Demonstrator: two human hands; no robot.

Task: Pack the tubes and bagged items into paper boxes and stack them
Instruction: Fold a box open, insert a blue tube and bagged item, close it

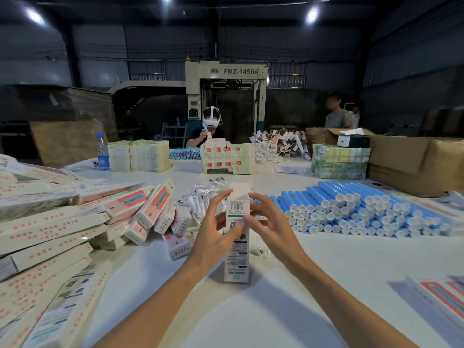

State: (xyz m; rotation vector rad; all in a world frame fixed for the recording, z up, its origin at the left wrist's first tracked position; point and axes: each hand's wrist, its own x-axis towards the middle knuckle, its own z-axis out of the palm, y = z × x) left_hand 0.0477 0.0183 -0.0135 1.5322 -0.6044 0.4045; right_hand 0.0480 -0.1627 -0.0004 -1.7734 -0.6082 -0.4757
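Note:
A long white paper box (237, 257) with a barcode stands upright at the centre of the white table (251, 317), its top flap raised. My left hand (216, 234) grips its left side with fingers curled round the front. My right hand (271, 227) holds the right side near the top, fingertips at the flap. A stack of blue tubes (356, 209) with white caps lies to the right. Small clear bagged items (200, 199) lie in a heap just behind the box.
Packed pink-and-white boxes (140, 214) are piled to the left, with flat box blanks (37, 247) beyond them. More blanks (442, 300) lie at the right edge. A brown carton (414, 162) stands at far right. A person sits across the table and a water bottle (103, 153) stands at far left.

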